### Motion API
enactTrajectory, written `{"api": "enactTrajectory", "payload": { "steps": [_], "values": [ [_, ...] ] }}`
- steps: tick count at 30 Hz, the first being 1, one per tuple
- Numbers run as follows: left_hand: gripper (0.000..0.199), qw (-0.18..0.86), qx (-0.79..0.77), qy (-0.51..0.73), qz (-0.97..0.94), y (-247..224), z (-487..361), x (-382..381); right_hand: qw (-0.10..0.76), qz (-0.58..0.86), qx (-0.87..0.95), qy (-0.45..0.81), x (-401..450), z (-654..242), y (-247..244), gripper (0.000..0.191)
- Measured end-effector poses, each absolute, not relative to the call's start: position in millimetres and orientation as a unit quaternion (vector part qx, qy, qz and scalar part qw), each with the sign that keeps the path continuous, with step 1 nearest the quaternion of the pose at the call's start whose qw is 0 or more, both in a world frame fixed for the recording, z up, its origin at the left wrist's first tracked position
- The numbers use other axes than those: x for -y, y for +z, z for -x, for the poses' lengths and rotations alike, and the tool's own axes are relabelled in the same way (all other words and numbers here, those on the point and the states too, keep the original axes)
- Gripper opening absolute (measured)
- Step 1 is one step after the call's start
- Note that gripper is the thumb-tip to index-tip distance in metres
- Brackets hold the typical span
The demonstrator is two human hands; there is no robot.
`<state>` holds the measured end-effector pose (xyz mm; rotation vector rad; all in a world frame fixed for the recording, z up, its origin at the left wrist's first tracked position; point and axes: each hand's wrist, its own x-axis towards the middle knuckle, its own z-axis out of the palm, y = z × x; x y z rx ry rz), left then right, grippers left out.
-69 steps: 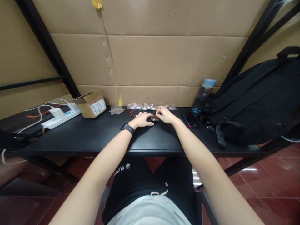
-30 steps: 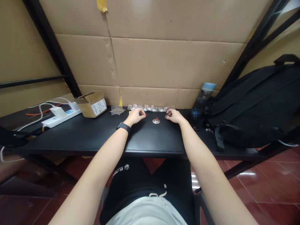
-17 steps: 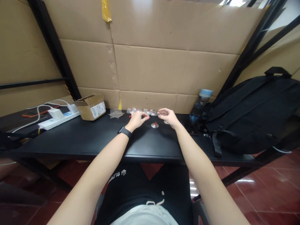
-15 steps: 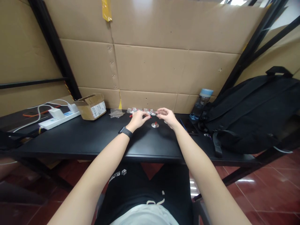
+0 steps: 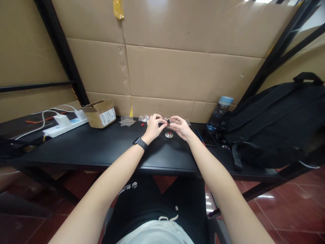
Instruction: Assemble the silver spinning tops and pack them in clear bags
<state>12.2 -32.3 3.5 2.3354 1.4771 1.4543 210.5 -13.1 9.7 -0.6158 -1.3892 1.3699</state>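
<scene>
With the left hand (image 5: 153, 127) pinching a small red piece (image 5: 167, 124) and the right hand (image 5: 180, 127) gripping a metal disc (image 5: 169, 121) right beside those fingertips, keeping the disc steady and the pinch light seemed best.

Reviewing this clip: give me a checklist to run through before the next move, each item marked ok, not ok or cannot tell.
1. Right hand has a hold: ok, its fingers grip a small round metal disc.
2. Left hand is at the disc: ok, fingers pinched beside it, at a small red piece.
3. Red piece goes through the disc: cannot tell, too small and partly covered.
4. Silvery round disc with red loop is supported: ok, lying on the black tabletop.
5. Clear plastic packets are fully visible: not ok, the hands partly hide the row.
</scene>
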Motion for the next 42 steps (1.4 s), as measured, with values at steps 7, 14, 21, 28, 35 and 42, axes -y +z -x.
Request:
{"api": "enactTrajectory", "payload": {
  "steps": [7, 14, 21, 28, 35, 42],
  "values": [
    [0.013, 0.006, -0.460, 0.468, -0.754, 3.1, -12.6, 32.4, 0.511, 0.243, 0.594, 0.571, 17.2, -208.5, 9.6, 0.053],
    [0.015, 0.011, -0.462, 0.460, -0.758, 5.1, -12.5, 35.6, 0.528, 0.233, 0.620, 0.531, 14.1, -205.2, 6.9, 0.052],
    [0.012, 0.004, -0.471, 0.464, -0.750, 0.4, -13.3, 31.2, 0.523, 0.240, 0.658, 0.485, 9.4, -203.8, 1.4, 0.049],
    [0.007, -0.006, -0.468, 0.477, -0.744, -1.4, -10.5, 28.0, 0.521, 0.245, 0.675, 0.462, 5.4, -200.3, -4.6, 0.047],
    [0.007, 0.005, -0.472, 0.477, -0.741, -1.0, -8.3, 26.6, 0.533, 0.239, 0.668, 0.461, 7.1, -195.8, -6.3, 0.045],
    [0.007, 0.019, -0.480, 0.479, -0.735, -4.8, -9.9, 23.3, 0.520, 0.291, 0.693, 0.406, 4.4, -197.8, -4.8, 0.044]
  ]
}}
